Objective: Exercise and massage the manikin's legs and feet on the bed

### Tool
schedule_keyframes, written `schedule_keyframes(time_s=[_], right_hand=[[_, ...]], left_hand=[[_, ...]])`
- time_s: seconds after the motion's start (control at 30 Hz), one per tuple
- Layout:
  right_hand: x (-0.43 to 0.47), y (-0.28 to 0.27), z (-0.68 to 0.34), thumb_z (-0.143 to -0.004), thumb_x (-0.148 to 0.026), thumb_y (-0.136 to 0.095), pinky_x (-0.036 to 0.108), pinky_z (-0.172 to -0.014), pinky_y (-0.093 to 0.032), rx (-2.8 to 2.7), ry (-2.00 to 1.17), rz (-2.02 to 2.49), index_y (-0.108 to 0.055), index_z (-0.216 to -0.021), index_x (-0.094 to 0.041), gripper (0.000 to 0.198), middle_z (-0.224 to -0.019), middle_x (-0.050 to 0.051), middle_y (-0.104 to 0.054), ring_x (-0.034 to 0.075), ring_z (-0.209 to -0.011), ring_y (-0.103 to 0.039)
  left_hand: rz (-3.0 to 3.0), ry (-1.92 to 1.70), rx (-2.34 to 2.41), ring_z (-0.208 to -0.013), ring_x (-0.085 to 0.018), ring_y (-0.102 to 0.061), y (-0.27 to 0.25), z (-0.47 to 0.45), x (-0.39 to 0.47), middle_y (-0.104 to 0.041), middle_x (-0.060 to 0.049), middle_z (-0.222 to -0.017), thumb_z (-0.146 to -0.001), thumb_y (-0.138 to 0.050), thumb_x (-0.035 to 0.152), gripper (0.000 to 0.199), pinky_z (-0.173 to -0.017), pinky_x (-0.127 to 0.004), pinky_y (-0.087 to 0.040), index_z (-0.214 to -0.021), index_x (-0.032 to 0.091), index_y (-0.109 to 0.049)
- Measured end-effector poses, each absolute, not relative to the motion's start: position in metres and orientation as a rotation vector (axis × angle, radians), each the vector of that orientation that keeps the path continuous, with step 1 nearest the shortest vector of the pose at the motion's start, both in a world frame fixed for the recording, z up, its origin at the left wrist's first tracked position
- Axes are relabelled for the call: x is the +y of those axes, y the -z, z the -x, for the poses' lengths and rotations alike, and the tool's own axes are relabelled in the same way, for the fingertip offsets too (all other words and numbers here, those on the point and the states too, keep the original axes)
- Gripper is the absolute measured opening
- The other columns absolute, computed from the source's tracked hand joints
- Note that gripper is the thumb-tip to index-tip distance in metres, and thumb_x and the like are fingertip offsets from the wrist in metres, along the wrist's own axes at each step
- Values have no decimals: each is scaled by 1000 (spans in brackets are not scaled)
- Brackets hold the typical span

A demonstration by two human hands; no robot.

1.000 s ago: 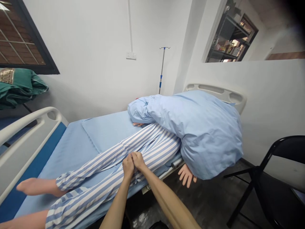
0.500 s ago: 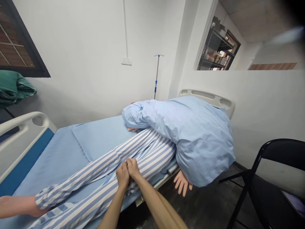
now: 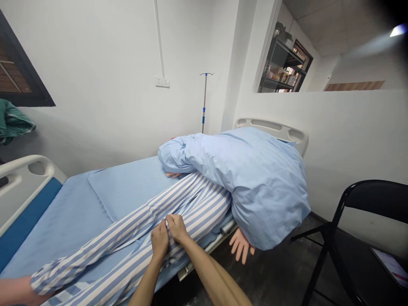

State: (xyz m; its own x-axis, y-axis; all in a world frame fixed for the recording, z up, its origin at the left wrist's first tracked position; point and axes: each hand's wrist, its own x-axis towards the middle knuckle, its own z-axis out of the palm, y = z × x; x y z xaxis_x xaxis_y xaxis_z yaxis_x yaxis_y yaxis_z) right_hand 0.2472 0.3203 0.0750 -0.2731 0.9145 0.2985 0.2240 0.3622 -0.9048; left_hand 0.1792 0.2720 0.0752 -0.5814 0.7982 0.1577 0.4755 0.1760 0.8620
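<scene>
My left hand [image 3: 159, 239] and my right hand [image 3: 176, 227] are both closed, side by side with knuckles almost touching. They are over the thigh of the blue-and-white striped trousers [image 3: 207, 204]. What the curled fingers hold, if anything, is hidden. The trousers are on a manikin lying on its back on the bed. Its bare foot end [image 3: 15, 290] is at lower left. A light blue quilt [image 3: 251, 174] lies bunched over its upper body. One manikin hand [image 3: 240, 245] hangs out below the quilt at the bed's near edge; fingers of the other [image 3: 174, 174] show at the far side.
The bed [image 3: 117, 178] has a blue sheet, a footboard [image 3: 30, 182] at left and a headboard [image 3: 270, 125] at right. An IV pole [image 3: 204, 102] stands behind it. A black folding chair [image 3: 376, 229] with a phone [image 3: 390, 265] is at right.
My two fists have come slightly apart and shifted a little left and down in view. The camera has turned slightly to the right. The quilt and manikin look the same.
</scene>
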Motion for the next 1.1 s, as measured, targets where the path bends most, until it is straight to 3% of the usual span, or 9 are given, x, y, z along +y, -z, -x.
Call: schedule_keyframes(time_s=[0.27,0.5,0.83,1.1], right_hand=[[324,-70,-248,-79,-30,-29,20,-47,-28,-1619,-1017,980,-40,-47,-17,36,-45,-3,-41,8,-47,-37],[326,-65,-247,-76,-32,-32,21,-44,-24,-1556,-1004,1034,-34,-44,-17,35,-43,-4,-32,8,-45,-30],[331,-90,-259,-75,-28,-33,21,-45,-22,-1700,-919,984,-34,-43,-17,35,-43,-5,-29,7,-45,-31],[331,-71,-262,-76,-29,-32,21,-46,-22,-1717,-915,991,-34,-44,-17,34,-43,-4,-35,8,-47,-33]], left_hand=[[-787,-1615,1946,-42,-9,-33,-96,-194,298,-35,4,-39,-70,-36,36,33,-44,-23,-28,-43,19,-32],[-1147,-1427,2144,-52,-12,-43,-67,-199,288,-52,-3,-52,-75,-31,41,39,-52,-24,-29,-50,17,-48],[-1217,-1341,2186,-49,-11,-39,-69,-200,288,-48,-1,-47,-76,-29,38,39,-49,-22,-25,-45,18,-40],[-1114,-1449,2078,-47,-11,-37,-67,-198,291,-42,2,-43,-72,-34,40,37,-48,-23,-26,-43,18,-40]])
